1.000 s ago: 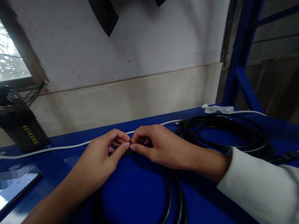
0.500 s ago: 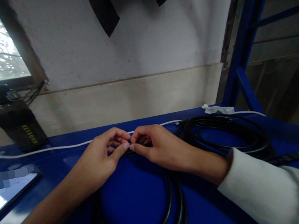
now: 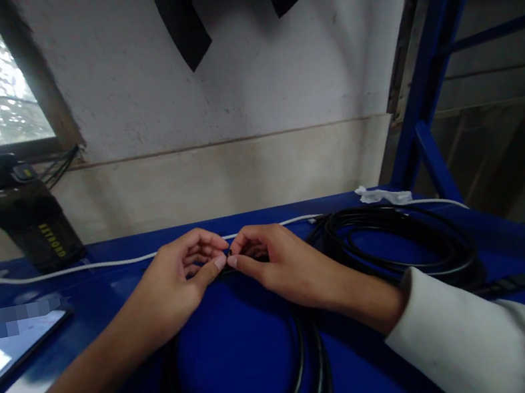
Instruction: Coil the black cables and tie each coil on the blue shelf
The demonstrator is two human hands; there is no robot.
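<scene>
A coil of thick black cable (image 3: 304, 389) lies on the blue table in front of me. At its far side my left hand (image 3: 189, 274) and my right hand (image 3: 270, 256) meet, thumbs and index fingers pinched and fingertips nearly touching. A small dark bit shows between the fingertips, thin like the end of a tie, but it is too small to name. The far part of the coil is mostly hidden behind and under the hands.
Right of my hands lies a second black cable coil (image 3: 397, 240) with a plug (image 3: 514, 282). Behind run a white cord (image 3: 87, 267) and a crumpled clear plastic piece (image 3: 384, 195). To the left are a dark bottle (image 3: 32, 217) and a phone or tablet (image 3: 19, 344).
Both hands stay pinched at the same spot, with small finger shifts; slightly more of a dark bit shows between the fingertips. The view has tipped up slightly.
</scene>
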